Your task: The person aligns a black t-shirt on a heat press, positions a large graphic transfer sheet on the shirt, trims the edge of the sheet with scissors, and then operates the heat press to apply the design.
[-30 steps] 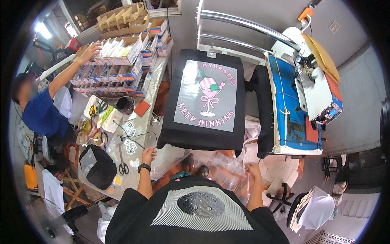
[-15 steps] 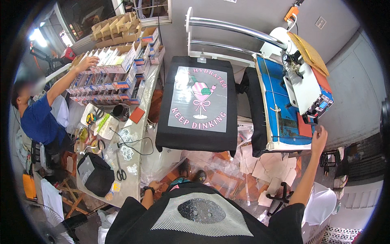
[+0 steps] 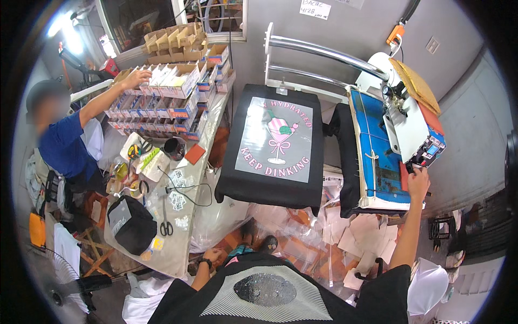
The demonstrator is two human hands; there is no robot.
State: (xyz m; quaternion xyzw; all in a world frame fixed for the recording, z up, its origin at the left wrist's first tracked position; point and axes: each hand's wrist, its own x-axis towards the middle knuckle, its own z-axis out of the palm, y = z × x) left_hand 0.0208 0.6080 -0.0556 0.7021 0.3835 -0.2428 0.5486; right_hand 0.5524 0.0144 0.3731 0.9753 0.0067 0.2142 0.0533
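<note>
My right hand (image 3: 418,184) is at the front corner of the heat press (image 3: 413,129), its fingers closed round what looks like a dark handle. Just above it sits the control box (image 3: 433,148) with a small lit screen. My left hand (image 3: 213,254) hangs low near my waist, apart from the table; its fingers are too small to read. In front of me, a black garment (image 3: 318,193) is stretched over a platen. A clear film (image 3: 245,154) with a pink and green drink-glass design and lettering lies flat on it. A second black garment (image 3: 340,162) covers part of the right platen beside the blue pad (image 3: 369,135).
The left table (image 3: 181,237) holds scissors (image 3: 166,227), a black cap (image 3: 129,224), a dark mug (image 3: 174,148) and a red-brown pad (image 3: 195,154). A co-worker in blue (image 3: 67,146) reaches into stacked boxes (image 3: 162,102). Cardboard sheets (image 3: 361,237) and plastic litter the floor.
My right hand has shifted slightly left and up, its fingers now against the control box's lower corner. The whole view has shifted, with the scene lying further right and lower.
</note>
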